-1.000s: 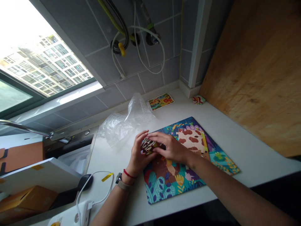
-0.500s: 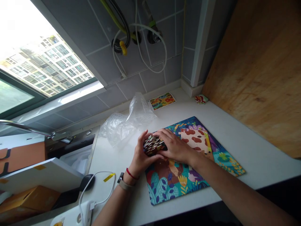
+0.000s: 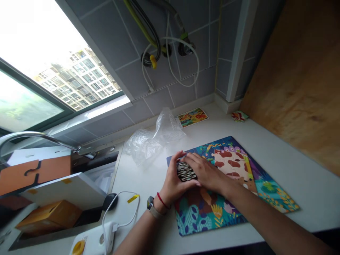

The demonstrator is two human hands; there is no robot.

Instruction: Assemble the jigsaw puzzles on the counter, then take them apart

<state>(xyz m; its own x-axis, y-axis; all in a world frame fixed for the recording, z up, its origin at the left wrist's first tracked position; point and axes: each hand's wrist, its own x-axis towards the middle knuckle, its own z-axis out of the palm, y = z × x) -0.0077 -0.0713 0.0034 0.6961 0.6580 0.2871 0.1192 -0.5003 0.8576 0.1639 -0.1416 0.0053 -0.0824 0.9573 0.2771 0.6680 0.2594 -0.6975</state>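
Both my hands hold a stack of jigsaw pieces (image 3: pixel 185 172) on edge over the left side of a colourful puzzle board (image 3: pixel 233 209) that lies on the white counter. My left hand (image 3: pixel 173 182) cups the stack from the left, with a watch and a red string on its wrist. My right hand (image 3: pixel 205 172) covers the stack from the right and from above. The board shows a cow picture (image 3: pixel 231 161) among leaves and flowers.
A crumpled clear plastic bag (image 3: pixel 148 143) lies behind the hands, and a small picture card (image 3: pixel 192 117) beyond it. A loose piece (image 3: pixel 239 115) sits in the corner by the wooden panel (image 3: pixel 300 78). At left are a sink tap (image 3: pixel 39 139), boxes (image 3: pixel 47 214) and a white cable (image 3: pixel 124 209).
The camera has swung left and down, so everything sits further right in view. My hands have squeezed the loose pieces into a tighter stack, turned on edge.
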